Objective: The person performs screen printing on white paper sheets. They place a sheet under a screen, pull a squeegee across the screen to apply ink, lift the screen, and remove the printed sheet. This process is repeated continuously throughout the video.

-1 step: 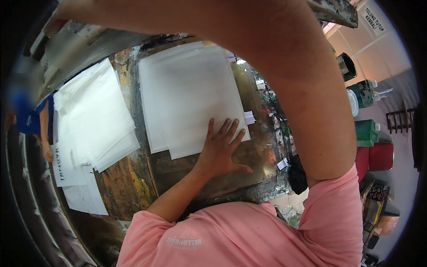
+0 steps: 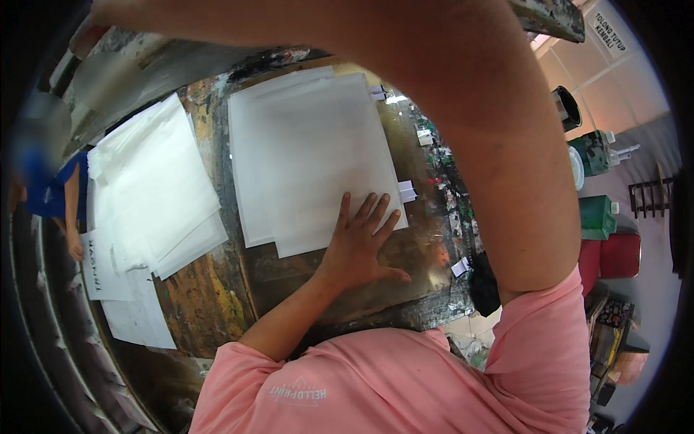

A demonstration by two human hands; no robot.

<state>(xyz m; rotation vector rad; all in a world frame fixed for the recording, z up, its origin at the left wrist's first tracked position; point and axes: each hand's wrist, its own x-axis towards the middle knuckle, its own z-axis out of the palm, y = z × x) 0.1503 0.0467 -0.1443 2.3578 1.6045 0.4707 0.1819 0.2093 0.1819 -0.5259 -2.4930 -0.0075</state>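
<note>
My left hand [image 2: 365, 246] lies flat with its fingers spread on the lower right corner of a stack of translucent white sheets [image 2: 303, 152]. The stack rests on a dark, glossy board [image 2: 354, 296], and small folded paper tabs [image 2: 408, 191] stand along its right edge. Raised high, my right arm crosses the top of the view toward the far left. There my right hand [image 2: 88, 37] shows only partly, beside an ink-stained frame [image 2: 155, 69]; its fingers and whatever they touch cannot be made out.
Left of the board, another pile of white sheets [image 2: 155, 188] overlaps a printed sheet [image 2: 107, 278] on the stained wooden table [image 2: 210, 289]. A person in blue [image 2: 54, 192] stands at the left edge. Green bottles [image 2: 596, 217] and a dark can [image 2: 566, 108] sit to the right.
My right forearm is slightly higher across the top. Under the left pile, the printed sheet has shifted a little. My left hand stays on the same corner.
</note>
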